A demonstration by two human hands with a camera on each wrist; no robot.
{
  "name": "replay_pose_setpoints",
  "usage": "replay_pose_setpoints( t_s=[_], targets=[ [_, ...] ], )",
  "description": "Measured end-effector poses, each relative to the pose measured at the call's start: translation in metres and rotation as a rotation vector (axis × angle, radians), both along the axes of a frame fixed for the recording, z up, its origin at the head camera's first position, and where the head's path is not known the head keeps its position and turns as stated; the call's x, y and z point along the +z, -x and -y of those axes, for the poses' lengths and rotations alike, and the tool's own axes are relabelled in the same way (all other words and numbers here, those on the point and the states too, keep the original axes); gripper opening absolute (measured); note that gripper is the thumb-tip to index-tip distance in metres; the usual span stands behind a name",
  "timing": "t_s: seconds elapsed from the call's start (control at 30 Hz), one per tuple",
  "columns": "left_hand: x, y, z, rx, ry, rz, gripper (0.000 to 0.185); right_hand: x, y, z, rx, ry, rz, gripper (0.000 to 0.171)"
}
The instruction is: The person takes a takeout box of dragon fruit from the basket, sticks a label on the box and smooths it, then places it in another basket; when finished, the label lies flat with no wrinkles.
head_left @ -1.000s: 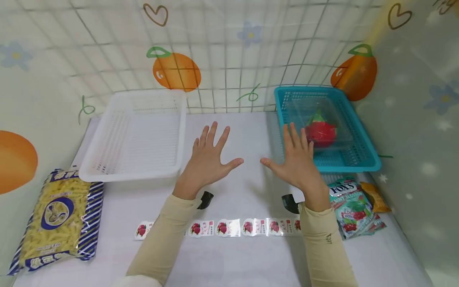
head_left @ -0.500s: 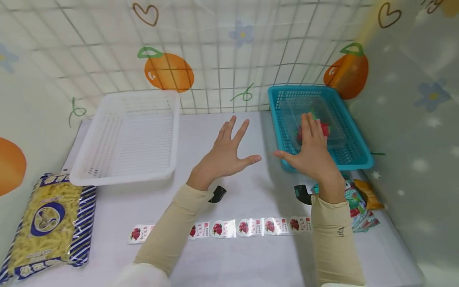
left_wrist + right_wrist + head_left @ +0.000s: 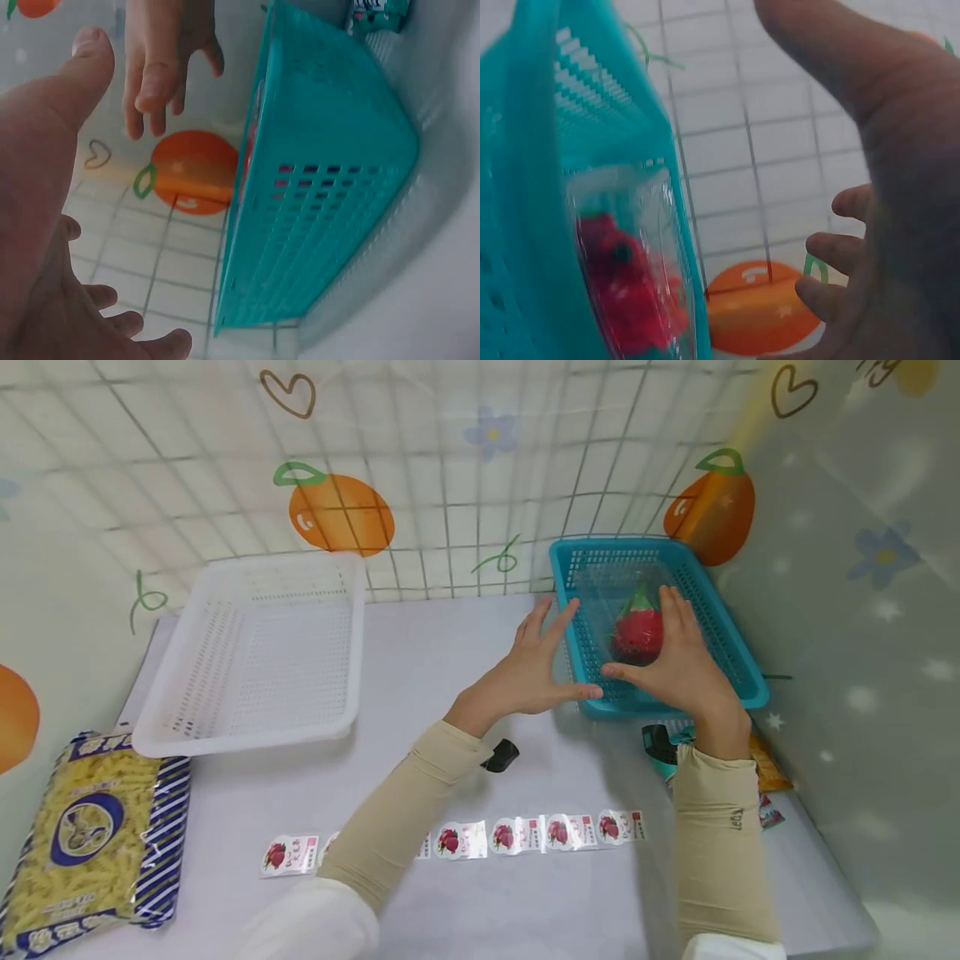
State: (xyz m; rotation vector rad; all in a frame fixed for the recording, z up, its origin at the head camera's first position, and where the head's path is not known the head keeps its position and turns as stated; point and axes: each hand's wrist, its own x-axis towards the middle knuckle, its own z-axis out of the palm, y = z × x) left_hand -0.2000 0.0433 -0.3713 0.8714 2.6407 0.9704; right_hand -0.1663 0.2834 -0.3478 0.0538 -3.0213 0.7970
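Neither hand grasps anything. The left hand (image 3: pixel 536 664) is spread flat, fingers straight, hovering just at the near-left corner of the teal basket (image 3: pixel 738 652), its fingertips over the left rim. The right hand (image 3: pixel 678 656) is likewise spread, held over the basket's near half, thumb pointing toward the left thumb; the two thumbs nearly meet above the near rim. Whether either palm actually touches the basket cannot be told from the head view.

Inside the basket lies a clear plastic box (image 3: pixel 600 589) with a red fruit with a green top (image 3: pixel 637 631) in it, just beyond the right hand's fingers. The right wrist view shows what the head view does not: the fruit (image 3: pixel 626 289) pressed close behind the clear wall, with the right hand (image 3: pixel 889 225) apart from it, fingers loosely bent in air. The left wrist view shows the basket's slotted outer wall (image 3: pixel 330 217) and the left hand (image 3: pixel 45 210) clear of it, with the right hand (image 3: pixel 161 64) hanging beyond.

Farther out, a white basket (image 3: pixel 255 647) sits to the left, a strip of fruit-printed packets (image 3: pixel 525 835) lies across the white table (image 3: pixel 420 643), a bag of pasta (image 3: pixel 82 839) rests at the far left, and snack packets (image 3: pixel 761 772) peek from behind the right forearm.
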Motion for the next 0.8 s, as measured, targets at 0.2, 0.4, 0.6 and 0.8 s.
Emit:
replay_pose_setpoints(
  t_s=[0.2, 0.4, 0.6, 0.8],
  targets=[
    [0.002, 0.004, -0.024, -0.021, -0.042, 0.028, 0.120, -0.003, 0.008, -0.024, -0.002, 0.005, 0.019, 0.130],
    [0.006, 0.009, -0.043, -0.003, -0.053, 0.076, 0.124, -0.004, 0.016, -0.042, -0.010, 0.011, 0.048, 0.131],
    [0.005, 0.014, -0.066, -0.004, -0.040, 0.096, 0.130, -0.003, 0.024, -0.057, 0.010, 0.022, 0.066, 0.133],
    [0.006, 0.016, -0.088, 0.024, -0.031, 0.134, 0.130, -0.007, 0.033, -0.069, 0.017, 0.039, 0.110, 0.133]
  ],
)
